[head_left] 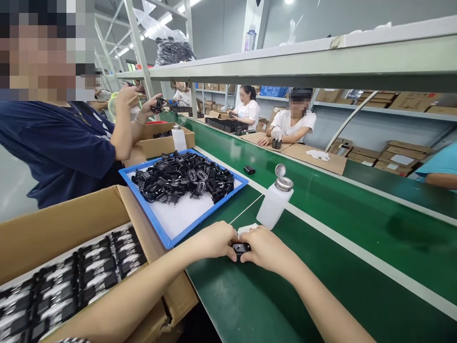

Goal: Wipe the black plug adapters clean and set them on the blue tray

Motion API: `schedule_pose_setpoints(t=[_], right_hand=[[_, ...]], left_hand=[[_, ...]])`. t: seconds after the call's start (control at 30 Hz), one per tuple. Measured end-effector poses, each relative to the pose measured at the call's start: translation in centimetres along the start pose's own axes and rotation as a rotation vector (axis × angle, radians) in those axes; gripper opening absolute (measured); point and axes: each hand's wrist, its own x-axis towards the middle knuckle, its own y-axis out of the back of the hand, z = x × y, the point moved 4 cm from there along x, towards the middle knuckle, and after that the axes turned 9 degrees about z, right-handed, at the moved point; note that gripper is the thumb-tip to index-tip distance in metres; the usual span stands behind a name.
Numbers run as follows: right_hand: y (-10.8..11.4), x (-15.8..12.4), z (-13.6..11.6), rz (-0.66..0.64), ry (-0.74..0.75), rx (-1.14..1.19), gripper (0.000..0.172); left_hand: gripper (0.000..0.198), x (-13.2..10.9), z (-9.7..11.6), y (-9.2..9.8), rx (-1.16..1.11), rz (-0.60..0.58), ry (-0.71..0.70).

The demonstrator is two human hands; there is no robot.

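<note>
Our left hand (212, 240) and right hand (267, 248) are closed around a black plug (241, 248), gripping it from both sides just above the green conveyor belt (321, 286). A scrap of white cloth (247, 229) sits against the top of the plug, pinched between our hands.

Just beyond our right hand stands a white plastic bottle (274, 200) with a metal top. A loose plug (249, 169) lies on the belt farther off. To our left, a blue tray (150, 213) holds a heap of black plugs (182, 178). Nearer us, under our left arm (117, 305), an open cardboard box (60, 233) holds neat rows of packed plugs (71, 281).

Past the tray, a co-worker in a navy shirt (60, 147) holds a black plug (157, 104) up in both hands, beside another box (166, 145) and white bottle (179, 139). Across the belt, people in white shirts (294, 123) sit working, with shelves of cardboard boxes (407, 102) behind them
</note>
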Motion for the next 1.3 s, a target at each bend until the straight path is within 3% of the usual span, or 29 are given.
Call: schedule_pose_setpoints(t=[0.13, 0.43, 0.8, 0.97, 1.17, 1.3], right_hand=[[-0.3, -0.3, 0.1, 0.038, 0.03, -0.033, 0.017], [-0.6, -0.3, 0.5, 0.036, 0.033, 0.041, 0.019], [-0.9, -0.3, 0.8, 0.026, -0.054, 0.042, 0.02], [-1.0, -0.3, 0.2, 0.025, -0.146, 0.002, 0.018], [-1.1, -0.4, 0.4, 0.039, -0.173, 0.064, 0.014], [-1.5, -0.5, 1.2, 0.086, -0.12, 0.224, 0.015]], left_hand=[[0.016, -0.7, -0.4, -0.5, -0.144, 0.018, 0.013], [0.019, -1.2, 0.7, -0.8, 0.156, 0.084, 0.056], [0.017, -0.2, 0.1, -0.3, 0.099, 0.002, 0.103], [0.015, 1.1, 1.3, 0.6, 0.203, -0.148, 0.161], [0.018, 1.5, 1.6, 0.6, 0.255, -0.194, 0.011], [0.02, 1.0, 1.2, 0.2, 0.243, -0.211, 0.01]])
